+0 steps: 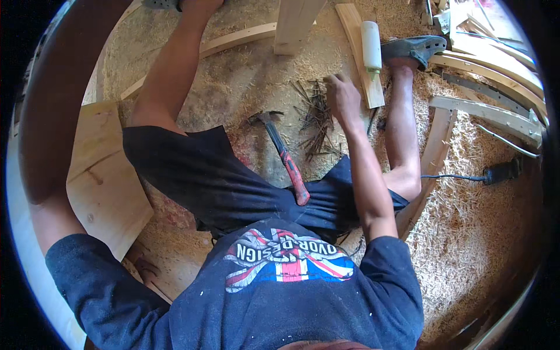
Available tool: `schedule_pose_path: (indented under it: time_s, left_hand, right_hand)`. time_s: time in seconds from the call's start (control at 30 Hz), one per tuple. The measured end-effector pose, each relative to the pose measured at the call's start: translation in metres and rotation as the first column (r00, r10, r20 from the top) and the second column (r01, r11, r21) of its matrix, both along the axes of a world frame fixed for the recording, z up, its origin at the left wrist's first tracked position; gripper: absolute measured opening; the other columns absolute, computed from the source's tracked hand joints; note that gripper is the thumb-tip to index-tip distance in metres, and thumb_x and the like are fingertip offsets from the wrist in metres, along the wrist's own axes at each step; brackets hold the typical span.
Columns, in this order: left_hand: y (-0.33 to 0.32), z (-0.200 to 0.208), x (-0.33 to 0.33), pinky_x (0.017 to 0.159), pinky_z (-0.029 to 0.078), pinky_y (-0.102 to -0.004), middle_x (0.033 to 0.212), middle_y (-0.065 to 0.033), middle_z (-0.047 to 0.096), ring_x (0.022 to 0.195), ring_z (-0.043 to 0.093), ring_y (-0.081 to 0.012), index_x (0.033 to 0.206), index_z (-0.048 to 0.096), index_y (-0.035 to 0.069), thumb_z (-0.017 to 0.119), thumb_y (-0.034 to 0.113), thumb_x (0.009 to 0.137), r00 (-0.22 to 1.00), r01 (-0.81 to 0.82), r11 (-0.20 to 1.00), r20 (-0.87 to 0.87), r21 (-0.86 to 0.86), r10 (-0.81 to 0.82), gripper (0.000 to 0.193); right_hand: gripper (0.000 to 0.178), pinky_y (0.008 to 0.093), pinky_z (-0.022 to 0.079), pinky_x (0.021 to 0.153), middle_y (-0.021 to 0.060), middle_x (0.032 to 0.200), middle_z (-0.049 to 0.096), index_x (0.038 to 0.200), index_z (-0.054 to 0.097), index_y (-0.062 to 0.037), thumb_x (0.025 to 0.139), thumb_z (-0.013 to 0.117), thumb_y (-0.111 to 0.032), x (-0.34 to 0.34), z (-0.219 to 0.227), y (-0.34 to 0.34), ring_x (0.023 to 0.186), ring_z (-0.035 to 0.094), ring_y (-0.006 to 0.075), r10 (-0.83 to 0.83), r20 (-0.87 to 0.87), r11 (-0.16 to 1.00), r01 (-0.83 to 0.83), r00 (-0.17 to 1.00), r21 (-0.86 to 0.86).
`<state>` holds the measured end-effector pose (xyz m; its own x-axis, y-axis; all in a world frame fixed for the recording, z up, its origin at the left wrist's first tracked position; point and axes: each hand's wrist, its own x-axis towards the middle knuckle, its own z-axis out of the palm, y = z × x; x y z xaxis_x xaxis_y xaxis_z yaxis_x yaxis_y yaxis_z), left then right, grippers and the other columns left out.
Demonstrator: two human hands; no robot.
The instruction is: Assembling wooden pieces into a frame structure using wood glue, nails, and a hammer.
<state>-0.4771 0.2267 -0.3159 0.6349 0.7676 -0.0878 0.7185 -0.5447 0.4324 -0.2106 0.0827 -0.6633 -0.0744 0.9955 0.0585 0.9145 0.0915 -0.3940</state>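
Observation:
My right hand point(343, 98) is over the sawdust-strewn floor between my legs, fingers curled closed. Whatever they may hold is too small or hidden to make out. Just left of it and below lies a loose pile of long dark nails point(317, 119). A claw hammer point(286, 156) with a red and black grip rests with its handle end on my shorts and its head on the floor. My left arm point(61, 111) reaches up along the left side, and its hand is beyond the top edge. A white plastic bottle point(371, 46) lies on a wooden strip point(352, 26) near my right foot.
A thick wooden post point(294, 26) stands ahead at the top. Curved wooden strips point(239, 39) lie on the floor. A plywood panel point(105, 175) leans at left. On the right are a wooden frame piece point(490, 116), a black corded device point(503, 170) and heaped shavings point(461, 256).

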Motion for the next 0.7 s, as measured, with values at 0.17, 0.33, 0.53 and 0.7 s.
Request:
schedule_pose_path:
  time_s: [0.17,0.33,0.53,0.7]
  left_hand:
    - [-0.008,0.009,0.001,0.058,0.049,-0.0311,0.070,-0.0088,0.070,0.061,0.063,-0.0124,0.087,0.076,-0.001,0.080,0.019,0.076,0.993,-0.001,0.998,-0.120,0.057,0.008,0.023]
    - [-0.014,-0.015,-0.011,0.057,0.049,-0.0336,0.070,-0.0116,0.071,0.060,0.065,-0.0163,0.084,0.075,-0.001,0.081,0.021,0.075,0.986,0.130,0.963,0.070,0.236,-0.150,0.025]
    - [0.006,-0.034,0.000,0.057,0.050,-0.0352,0.070,-0.0127,0.071,0.060,0.065,-0.0186,0.083,0.075,-0.001,0.082,0.022,0.074,0.974,0.183,0.971,0.103,0.155,-0.200,0.026]
    - [0.010,-0.013,-0.014,0.057,0.051,-0.0366,0.070,-0.0136,0.071,0.060,0.066,-0.0206,0.083,0.075,-0.001,0.082,0.023,0.073,0.978,0.186,0.967,0.059,0.175,-0.199,0.027]
  right_hand:
    - [0.014,0.0479,0.053,0.080,0.0112,0.104,0.066,0.101,0.068,-0.0107,0.094,0.060,-0.020,0.011,-0.021,0.035,0.098,0.066,0.0363,0.219,0.135,0.973,-0.206,0.966,-0.103]
    - [0.015,0.0495,0.052,0.078,0.0159,0.100,0.066,0.094,0.062,-0.0068,0.094,0.059,-0.022,0.024,-0.018,0.034,0.095,0.066,0.0393,0.205,0.171,0.969,-0.176,0.964,-0.172]
    - [0.030,0.0406,0.056,0.069,0.0153,0.091,0.071,0.121,0.063,-0.0038,0.092,0.065,-0.009,0.069,-0.003,0.032,0.080,0.070,0.0304,0.079,-0.101,0.963,-0.102,0.992,-0.248]
    - [0.046,0.0277,0.055,0.069,0.0061,0.090,0.069,0.139,0.056,-0.0037,0.095,0.070,-0.011,0.053,0.070,0.058,0.080,0.065,0.0119,-0.195,-0.661,0.838,-0.227,0.724,-0.496]
